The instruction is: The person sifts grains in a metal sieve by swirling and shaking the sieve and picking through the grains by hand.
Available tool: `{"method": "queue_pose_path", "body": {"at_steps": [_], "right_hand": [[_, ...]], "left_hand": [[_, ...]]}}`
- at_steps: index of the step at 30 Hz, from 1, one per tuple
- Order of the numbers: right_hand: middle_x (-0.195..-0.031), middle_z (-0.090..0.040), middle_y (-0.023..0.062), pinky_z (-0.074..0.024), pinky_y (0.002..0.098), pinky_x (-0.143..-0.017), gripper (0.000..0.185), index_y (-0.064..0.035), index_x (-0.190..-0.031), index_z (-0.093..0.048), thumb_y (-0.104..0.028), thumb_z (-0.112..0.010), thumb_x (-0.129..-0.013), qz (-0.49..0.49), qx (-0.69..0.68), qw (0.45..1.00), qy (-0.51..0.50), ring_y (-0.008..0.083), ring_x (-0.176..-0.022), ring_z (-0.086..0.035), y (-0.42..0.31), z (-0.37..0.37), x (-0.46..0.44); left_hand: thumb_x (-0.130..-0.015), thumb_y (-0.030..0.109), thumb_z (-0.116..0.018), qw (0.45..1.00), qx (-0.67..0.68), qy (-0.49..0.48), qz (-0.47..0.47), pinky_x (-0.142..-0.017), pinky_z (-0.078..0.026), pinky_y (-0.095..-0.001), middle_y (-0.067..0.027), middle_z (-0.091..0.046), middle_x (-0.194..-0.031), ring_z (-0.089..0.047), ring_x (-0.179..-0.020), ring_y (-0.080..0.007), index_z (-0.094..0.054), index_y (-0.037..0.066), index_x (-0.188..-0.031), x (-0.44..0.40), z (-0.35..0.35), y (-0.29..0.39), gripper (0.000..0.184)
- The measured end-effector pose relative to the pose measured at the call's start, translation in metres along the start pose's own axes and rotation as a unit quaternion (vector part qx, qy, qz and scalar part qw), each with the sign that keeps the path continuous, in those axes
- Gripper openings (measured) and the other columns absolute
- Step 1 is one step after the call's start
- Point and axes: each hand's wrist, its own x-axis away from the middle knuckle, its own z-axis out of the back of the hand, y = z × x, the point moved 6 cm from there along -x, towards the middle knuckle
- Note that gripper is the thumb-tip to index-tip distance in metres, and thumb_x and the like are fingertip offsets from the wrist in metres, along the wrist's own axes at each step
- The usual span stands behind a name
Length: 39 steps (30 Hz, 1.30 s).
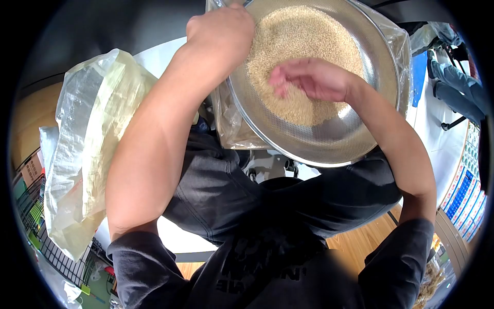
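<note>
A round metal mesh sieve (360,139) holds a broad layer of pale brown grains (303,38). It rests over a box lined with clear plastic (231,123), above the person's knees. My left hand (224,28) is closed at the sieve's upper left rim, its fingertips mostly hidden behind the hand. Over the middle of the grains, my right hand (314,80) is palm partly turned up, fingers curved and apart, blurred at the tips. No object shows in it.
On the left lies a translucent yellowish plastic bag (98,139) beside a black wire basket (31,206). A seated person's jeans-clad legs (458,85) show at the upper right. Stacked blue and white packs (463,201) stand at the right edge.
</note>
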Motion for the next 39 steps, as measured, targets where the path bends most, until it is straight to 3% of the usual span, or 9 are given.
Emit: {"method": "queue_pose_path", "body": {"at_steps": [4, 9, 12, 15, 19, 22, 30, 34, 39], "right_hand": [[-0.116, -0.069, 0.0162, -0.058, 0.0363, -0.09, 0.032, 0.0038, -0.128, -0.059, -0.018, -0.045, -0.109, -0.119, 0.044, 0.986, -0.106, 0.0239, -0.102, -0.069, 0.01, -0.01, 0.02], [-0.122, -0.068, 0.0154, -0.0636, 0.0365, -0.084, 0.032, 0.0015, -0.13, -0.058, -0.019, -0.046, -0.109, -0.218, 0.117, 0.967, -0.055, 0.0236, -0.106, -0.071, 0.005, -0.002, 0.038], [-0.126, -0.066, 0.0143, -0.0612, 0.0381, -0.093, 0.034, 0.0004, -0.133, -0.056, -0.022, -0.046, -0.109, -0.13, 0.094, 0.983, -0.087, 0.0245, -0.11, -0.07, -0.007, -0.004, 0.027], [-0.139, -0.057, 0.016, -0.0492, 0.0373, -0.111, 0.044, 0.0001, -0.144, -0.046, -0.029, -0.042, -0.111, 0.086, 0.053, 0.993, 0.069, 0.0259, -0.127, -0.06, -0.032, -0.001, 0.003], [-0.134, -0.059, 0.0156, -0.0527, 0.036, -0.106, 0.045, 0.004, -0.141, -0.047, -0.029, -0.041, -0.111, 0.16, -0.064, 0.976, 0.133, 0.0229, -0.125, -0.061, -0.038, -0.001, -0.014], [-0.134, -0.059, 0.0164, -0.0511, 0.0356, -0.108, 0.047, 0.006, -0.14, -0.047, -0.031, -0.039, -0.111, 0.111, -0.057, 0.982, 0.144, 0.0233, -0.128, -0.059, -0.033, -0.005, -0.015], [-0.127, -0.063, 0.0114, -0.0622, 0.0342, -0.086, 0.035, -0.0019, -0.127, -0.057, -0.029, -0.045, -0.109, -0.202, 0.106, 0.971, -0.07, 0.0215, -0.104, -0.071, -0.005, -0.012, 0.015], [-0.128, -0.063, 0.0109, -0.0618, 0.034, -0.087, 0.035, -0.0019, -0.13, -0.056, -0.028, -0.049, -0.108, -0.207, 0.148, 0.964, -0.072, 0.0215, -0.105, -0.071, -0.011, -0.008, 0.018], [-0.131, -0.061, 0.0092, -0.0556, 0.0364, -0.1, 0.042, -0.0009, -0.14, -0.049, -0.03, -0.045, -0.11, 0.028, 0.093, 0.989, 0.11, 0.0215, -0.115, -0.066, -0.033, 0.007, 0.002]], "left_hand": [[-0.095, 0.01, -0.053, 0.999, 0.005, -0.038, 0.019, -0.07, -0.06, -0.0427, -0.0166, -0.076, -0.093, -0.076, -0.086, -0.0301, -0.064, -0.004, -0.116, -0.002, 0.002, 0.001, 0.028], [-0.095, 0.009, -0.053, 0.998, 0.042, -0.048, 0.028, -0.073, -0.061, -0.0422, -0.018, -0.076, -0.096, -0.076, -0.089, -0.0298, -0.064, -0.005, -0.115, -0.003, 0.003, 0.0, 0.027], [-0.094, 0.008, -0.055, 0.998, 0.057, -0.038, 0.016, -0.074, -0.061, -0.0416, -0.0189, -0.076, -0.097, -0.076, -0.091, -0.03, -0.064, -0.006, -0.114, -0.002, 0.003, -0.001, 0.026], [-0.092, 0.008, -0.057, 0.997, 0.056, -0.043, 0.006, -0.076, -0.061, -0.0412, -0.0193, -0.076, -0.097, -0.076, -0.091, -0.0302, -0.063, -0.006, -0.113, -0.001, 0.004, 0.0, 0.026], [-0.091, 0.008, -0.059, 0.997, 0.042, -0.058, 0.02, -0.076, -0.061, -0.041, -0.0195, -0.076, -0.097, -0.076, -0.091, -0.0302, -0.063, -0.007, -0.113, -0.003, 0.004, 0.0, 0.027], [-0.092, 0.009, -0.058, 0.997, 0.042, -0.061, 0.026, -0.076, -0.061, -0.0407, -0.0191, -0.076, -0.098, -0.076, -0.091, -0.03, -0.063, -0.007, -0.115, -0.001, 0.007, 0.0, 0.028], [-0.093, 0.008, -0.056, 0.997, 0.054, -0.049, 0.014, -0.072, -0.061, -0.0398, -0.0178, -0.076, -0.095, -0.077, -0.089, -0.0291, -0.064, -0.005, -0.116, -0.003, 0.005, 0.0, 0.028], [-0.093, 0.009, -0.057, 0.997, 0.04, -0.058, 0.012, -0.073, -0.061, -0.0398, -0.0176, -0.077, -0.095, -0.077, -0.09, -0.0292, -0.064, -0.005, -0.115, -0.002, 0.007, 0.002, 0.028], [-0.091, 0.009, -0.059, 0.998, 0.04, -0.055, 0.013, -0.075, -0.061, -0.0402, -0.0171, -0.077, -0.096, -0.077, -0.091, -0.0286, -0.064, -0.006, -0.116, -0.002, 0.007, 0.001, 0.029]]}}
